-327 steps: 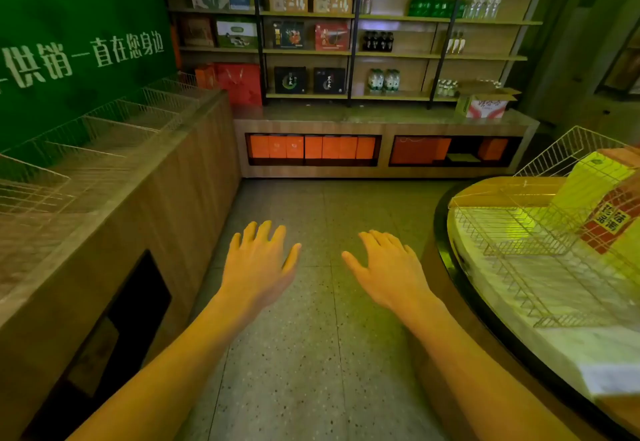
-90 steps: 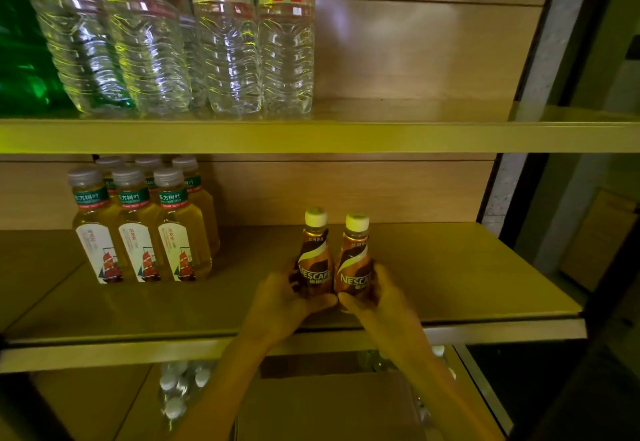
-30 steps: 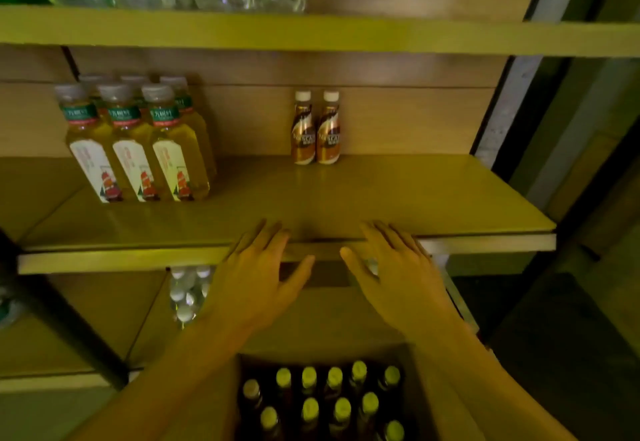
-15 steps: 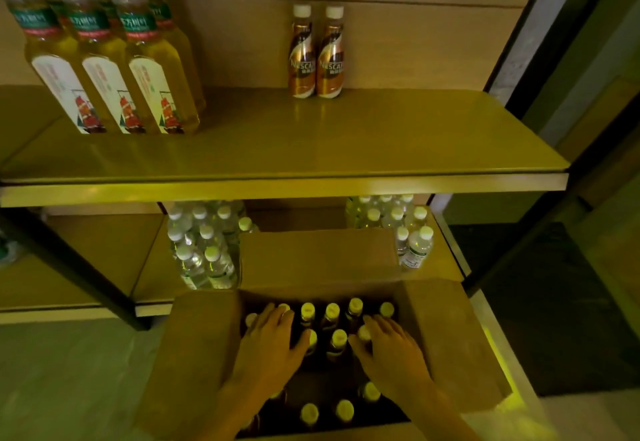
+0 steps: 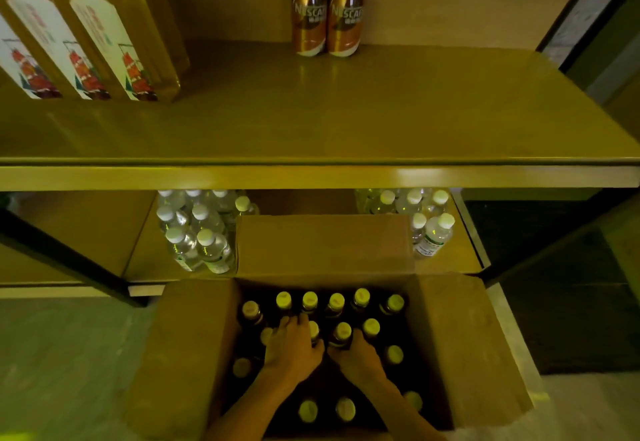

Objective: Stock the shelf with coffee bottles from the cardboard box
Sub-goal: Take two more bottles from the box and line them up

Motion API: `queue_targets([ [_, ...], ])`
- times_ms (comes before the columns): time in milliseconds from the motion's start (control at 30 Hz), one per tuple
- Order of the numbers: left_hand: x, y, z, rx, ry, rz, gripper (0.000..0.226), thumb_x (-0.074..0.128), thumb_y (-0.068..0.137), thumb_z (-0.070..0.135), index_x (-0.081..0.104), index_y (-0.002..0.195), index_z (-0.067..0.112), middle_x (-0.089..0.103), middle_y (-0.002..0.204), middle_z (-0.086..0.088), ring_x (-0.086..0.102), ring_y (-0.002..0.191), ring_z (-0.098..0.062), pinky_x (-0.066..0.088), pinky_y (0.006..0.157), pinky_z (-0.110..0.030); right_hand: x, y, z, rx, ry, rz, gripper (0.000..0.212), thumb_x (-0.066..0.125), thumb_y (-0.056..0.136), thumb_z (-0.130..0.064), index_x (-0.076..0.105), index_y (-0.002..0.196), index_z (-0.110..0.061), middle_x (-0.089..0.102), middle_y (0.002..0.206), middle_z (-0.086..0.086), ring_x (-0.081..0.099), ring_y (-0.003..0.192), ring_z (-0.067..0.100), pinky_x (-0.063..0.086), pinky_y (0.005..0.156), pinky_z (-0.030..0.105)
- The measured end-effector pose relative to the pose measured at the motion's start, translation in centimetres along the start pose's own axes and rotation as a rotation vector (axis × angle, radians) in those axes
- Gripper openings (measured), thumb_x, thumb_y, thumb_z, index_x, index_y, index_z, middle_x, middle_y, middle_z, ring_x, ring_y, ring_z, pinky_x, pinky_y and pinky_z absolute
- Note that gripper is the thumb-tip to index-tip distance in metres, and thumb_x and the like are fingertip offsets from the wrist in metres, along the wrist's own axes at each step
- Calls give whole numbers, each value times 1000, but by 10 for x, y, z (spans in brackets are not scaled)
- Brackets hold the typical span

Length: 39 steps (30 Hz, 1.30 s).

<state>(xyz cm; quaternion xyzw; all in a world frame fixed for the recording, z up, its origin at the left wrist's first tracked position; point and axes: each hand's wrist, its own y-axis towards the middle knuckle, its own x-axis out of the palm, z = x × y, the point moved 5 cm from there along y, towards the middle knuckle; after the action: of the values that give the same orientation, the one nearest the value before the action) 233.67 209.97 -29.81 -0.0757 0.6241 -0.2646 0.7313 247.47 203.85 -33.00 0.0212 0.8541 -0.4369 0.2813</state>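
An open cardboard box (image 5: 460, 343) stands on the floor below me, holding several dark coffee bottles (image 5: 360, 298) with pale yellow caps. Both hands are down inside it. My left hand (image 5: 292, 347) curls around a bottle in the second row; its cap is mostly covered. My right hand (image 5: 356, 359) grips the neck of the neighbouring bottle (image 5: 342, 331), whose cap shows above my fingers. Two brown-and-gold coffee bottles (image 5: 325, 7) stand side by side at the back of the wooden shelf (image 5: 346, 111) above the box.
Yellow tea bottles (image 5: 90, 42) fill the shelf's left end. On the lower shelf, small clear water bottles stand in groups at the left (image 5: 197, 229) and right (image 5: 422, 218) behind the box's raised rear flap (image 5: 322, 243). A dark metal upright (image 5: 69, 257) crosses at left.
My view has dropped closer to the box. Both hands have gone from resting flat over the caps to closing around two bottles in the second row.
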Motion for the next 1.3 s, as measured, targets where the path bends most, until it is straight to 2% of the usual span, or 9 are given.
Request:
queue_targets([
  [167, 29, 20, -9, -136, -458, -115, 72, 68, 83, 41, 39, 146, 22, 60, 135, -5, 57, 123, -28, 52, 92, -38, 5, 19, -4, 6, 129, 98, 57, 68, 83, -35, 47, 136, -31, 67, 119, 0, 65, 106, 24, 55, 79, 36],
  [300, 50, 22, -19, -227, -674, -74, 52, 69, 79, 38, 57, 129, 34, 71, 117, 4, 67, 109, -20, 55, 84, -32, 14, 23, -6, 45, 143, 158, 45, 63, 86, -21, 53, 130, -29, 68, 113, 2, 65, 104, 25, 52, 78, 33],
  [433, 51, 23, -14, -272, -802, -44, 35, 66, 87, 30, 59, 121, 27, 72, 103, 4, 69, 95, -18, 50, 69, -25, 22, 27, -5, 75, 230, 180, 49, 57, 89, -11, 50, 135, -28, 67, 117, 5, 64, 108, 27, 54, 85, 35],
  [667, 49, 24, -13, -287, -796, -45, 27, 64, 88, 32, 64, 115, 26, 72, 102, 5, 68, 92, -17, 52, 72, -29, 18, 27, -4, -2, 260, 179, 46, 57, 86, -13, 58, 130, -25, 70, 110, 1, 66, 102, 22, 57, 82, 34],
  [833, 15, 7, -11, -219, -827, 22, 29, 75, 78, 30, 68, 106, 28, 72, 92, 10, 69, 89, -13, 50, 66, -26, -6, 0, -12, -165, 267, 175, 48, 72, 82, -30, 59, 128, -34, 69, 109, -11, 65, 103, 12, 57, 85, 29],
  [967, -28, -16, -5, -161, -904, 110, 28, 83, 72, 35, 70, 97, 34, 71, 80, 15, 66, 77, 3, 50, 62, -16, -32, -30, -23, -271, 207, 236, 44, 72, 80, -43, 58, 121, -41, 69, 100, -16, 65, 94, 5, 57, 78, 28],
  [1067, -63, -35, 1, -111, -950, 169, 31, 83, 65, 46, 72, 92, 39, 73, 81, 17, 68, 78, 4, 57, 72, -27, -57, -59, -37, -337, 159, 309, 39, 71, 74, -51, 57, 110, -44, 70, 86, -14, 67, 79, 3, 59, 69, 31],
  [1167, -108, -62, 11, -31, -978, 252, 24, 85, 67, 40, 73, 87, 36, 73, 82, 18, 66, 80, 6, 53, 75, -26, -87, -101, -58, -439, 178, 358, 38, 75, 72, -56, 56, 104, -55, 70, 86, -22, 66, 81, -1, 56, 71, 22],
  [1300, -179, -105, 23, 95, -980, 397, 34, 88, 67, 36, 68, 94, 41, 72, 87, 28, 67, 85, 10, 52, 76, -21, -132, -169, -91, -650, 241, 498, 39, 86, 66, -49, 68, 99, -41, 69, 78, -21, 67, 78, 0, 52, 64, 18],
])
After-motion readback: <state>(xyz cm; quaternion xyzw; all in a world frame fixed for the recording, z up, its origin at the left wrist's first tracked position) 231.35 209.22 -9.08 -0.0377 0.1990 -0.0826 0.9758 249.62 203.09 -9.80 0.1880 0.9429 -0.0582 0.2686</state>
